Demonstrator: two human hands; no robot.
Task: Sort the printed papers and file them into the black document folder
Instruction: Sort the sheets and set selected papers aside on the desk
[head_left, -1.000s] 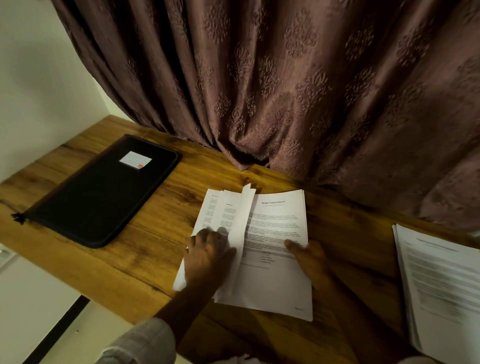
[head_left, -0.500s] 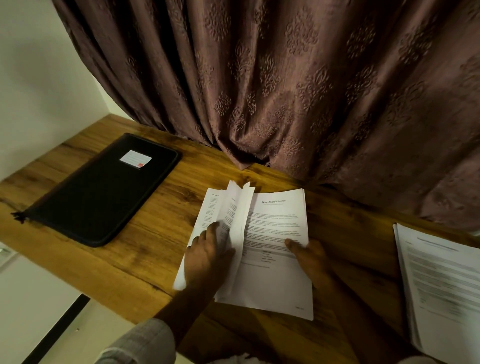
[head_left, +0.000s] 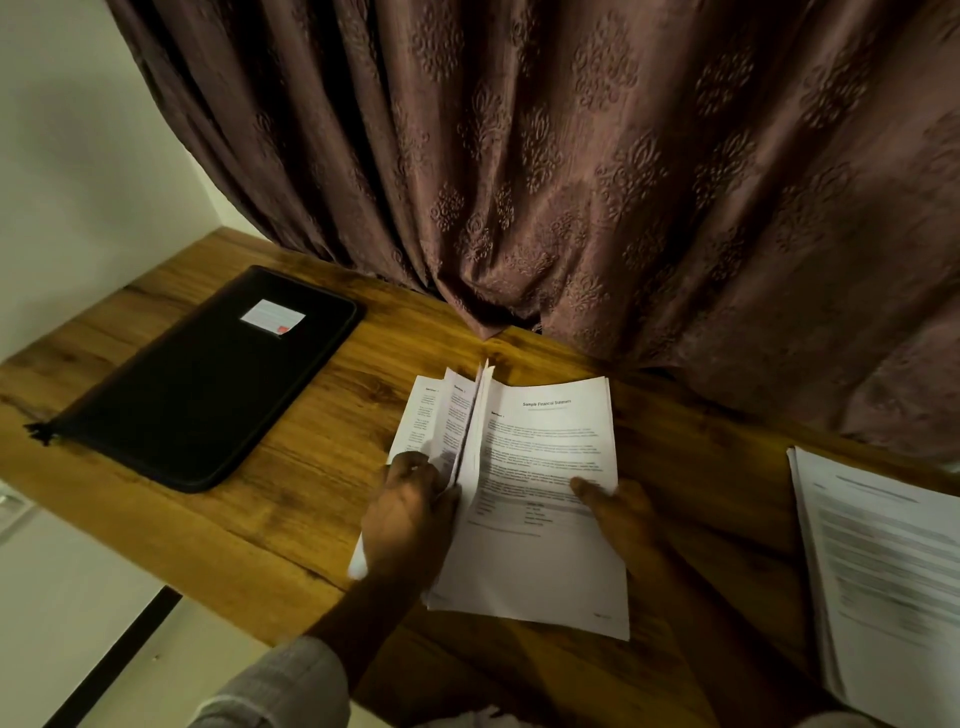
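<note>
A stack of printed papers (head_left: 540, 551) lies on the wooden desk (head_left: 291, 488) in front of me, its top page headed as a financial statement. My left hand (head_left: 410, 514) grips the stack's left edge, thumb lifting several sheets (head_left: 467, 415) that stand up and fan out. My right hand (head_left: 618, 514) rests on the right part of the top page, thumb pressing it flat. The black document folder (head_left: 202, 384) lies zipped shut at the desk's left, a white label on its cover, well apart from both hands.
A second pile of printed papers (head_left: 883, 571) lies at the desk's right edge. A brown patterned curtain (head_left: 571, 182) hangs along the back of the desk. The desk's front edge runs just below my left wrist.
The sheets under my left hand have risen from nearly flat to standing upright and fanned. My right hand has stayed in place on the page.
</note>
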